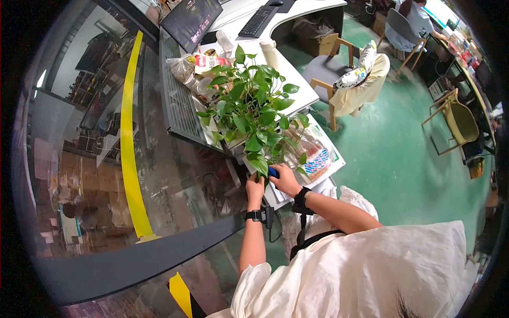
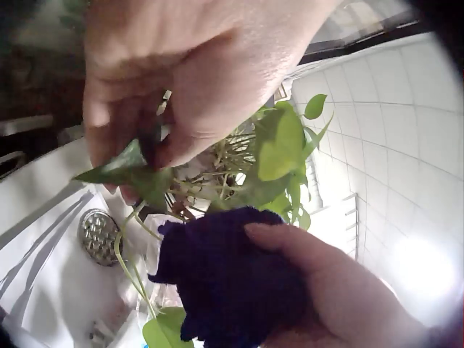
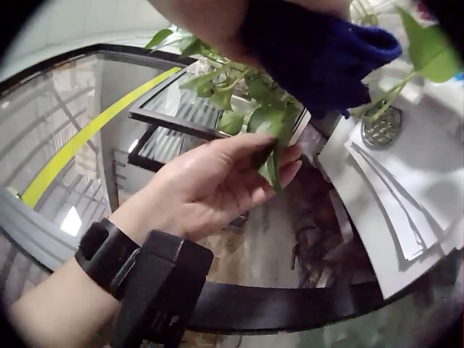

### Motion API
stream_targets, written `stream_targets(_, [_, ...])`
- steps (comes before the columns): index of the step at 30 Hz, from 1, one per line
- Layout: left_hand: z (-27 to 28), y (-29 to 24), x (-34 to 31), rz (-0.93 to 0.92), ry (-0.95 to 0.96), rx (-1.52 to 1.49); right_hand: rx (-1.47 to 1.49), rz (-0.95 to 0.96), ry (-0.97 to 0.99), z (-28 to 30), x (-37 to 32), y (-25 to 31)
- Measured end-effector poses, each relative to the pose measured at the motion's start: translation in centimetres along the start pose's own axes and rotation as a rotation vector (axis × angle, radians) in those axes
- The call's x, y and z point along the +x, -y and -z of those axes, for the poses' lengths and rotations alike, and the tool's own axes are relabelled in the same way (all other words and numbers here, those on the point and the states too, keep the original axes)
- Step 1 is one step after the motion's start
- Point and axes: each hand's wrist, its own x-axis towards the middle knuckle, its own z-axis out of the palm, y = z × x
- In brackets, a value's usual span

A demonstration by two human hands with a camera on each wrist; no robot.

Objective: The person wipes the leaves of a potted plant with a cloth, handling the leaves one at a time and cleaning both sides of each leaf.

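A leafy green potted plant (image 1: 254,111) with trailing stems stands at the near end of the desk. My left hand (image 1: 255,192) pinches one of its leaves (image 3: 271,165) between thumb and fingers, beyond the desk's left edge. In the left wrist view the pointed tip of that leaf (image 2: 119,175) sticks out past the fingertips. Just to the right, my right hand (image 1: 288,181) grips a bunched dark blue cloth (image 2: 235,279), thumb on top. The cloth is close beside the held leaf, below several stems in the left wrist view. The plant's pot is hidden by foliage.
A glass partition with yellow tape (image 1: 128,132) runs along the left. On the desk are a monitor (image 1: 191,24), a keyboard (image 1: 258,21), a pale bottle (image 1: 269,52), bags and papers (image 3: 406,203). A cushioned chair (image 1: 331,79) stands right; another person (image 1: 416,24) sits farther back.
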Motion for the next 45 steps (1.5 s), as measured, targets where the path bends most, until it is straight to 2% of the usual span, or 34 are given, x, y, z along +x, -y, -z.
stream_targets(1, [0.0,-1.4,-0.2,0.037,0.003,-0.002,-0.018,0.078,-0.055,-0.6,0.2,-0.2])
stream_targets(5, [0.5,-3.3,-0.4,0.148,0.036,-0.007,0.025,-0.027,-0.137,-1.2,1.3,0.2])
stream_targets(8, [0.3,-4.0,-0.6,0.205,0.07,-0.102,-0.026,-0.101,-0.094,-1.4,2.2,0.1])
stream_targets(10, [0.2,-5.3,-1.0,0.234,0.057,-0.147,0.025,-0.039,-0.031,-1.5,2.4,0.1])
stream_targets(12, [-0.1,-4.4,-0.5,0.196,0.062,-0.12,0.054,0.015,0.055,-1.7,2.6,0.0])
stream_targets(16, [-0.8,-3.3,0.1,0.197,0.013,-0.169,0.089,-0.005,0.143,-2.2,3.1,-0.7])
stream_targets(19, [-1.4,-2.1,0.2,0.224,0.055,-0.54,0.269,-0.065,0.178,-1.9,2.9,-0.6])
stream_targets(22, [-2.2,-1.3,-0.5,0.207,0.008,-0.818,0.225,-0.12,0.343,-1.1,3.1,-0.6])
stream_targets(24, [-2.3,-1.6,-0.8,0.333,0.011,-0.923,0.129,-0.058,0.344,-0.9,2.9,-0.9])
stream_targets(26, [-2.1,-4.1,-1.7,0.412,-0.03,-1.009,0.09,-0.015,0.361,-0.7,2.8,-1.1])
stream_targets(29, [-2.4,-5.4,-1.6,0.354,-0.064,-1.092,0.087,0.034,0.415,0.4,2.5,-0.9])
stream_targets(32, [-2.4,-6.0,-1.7,0.377,-0.021,-1.15,0.024,0.092,0.474,1.3,1.9,-0.8])
stream_targets(34, [-2.3,-6.3,-1.7,0.45,-0.058,-1.127,-0.02,0.109,0.505,0.9,1.3,-1.6])
stream_targets(35, [-2.2,-6.3,-1.7,0.465,-0.067,-1.129,-0.055,0.097,0.536,0.8,1.2,-2.0])
stream_targets(36, [-2.2,-6.1,-1.6,0.48,-0.076,-1.13,-0.094,0.031,0.63,2.0,0.8,-0.1])
stream_targets(38, [-2.3,-5.5,-1.3,0.552,-0.137,-1.132,-0.022,0.076,0.616,2.9,-0.5,1.4])
stream_targets(41, [-1.7,-4.3,-1.4,0.659,-0.105,-1.184,0.022,0.3,0.585,2.1,-0.7,-1.1])
stream_targets(44, [-1.7,-4.3,-1.5,0.657,-0.033,-1.02,0.021,0.224,0.746,3.7,-0.5,-0.4])
stream_targets(45, [-1.6,-3.7,-1.4,0.623,-0.032,-0.973,0.089,0.046,0.873,4.2,-0.1,-0.2])
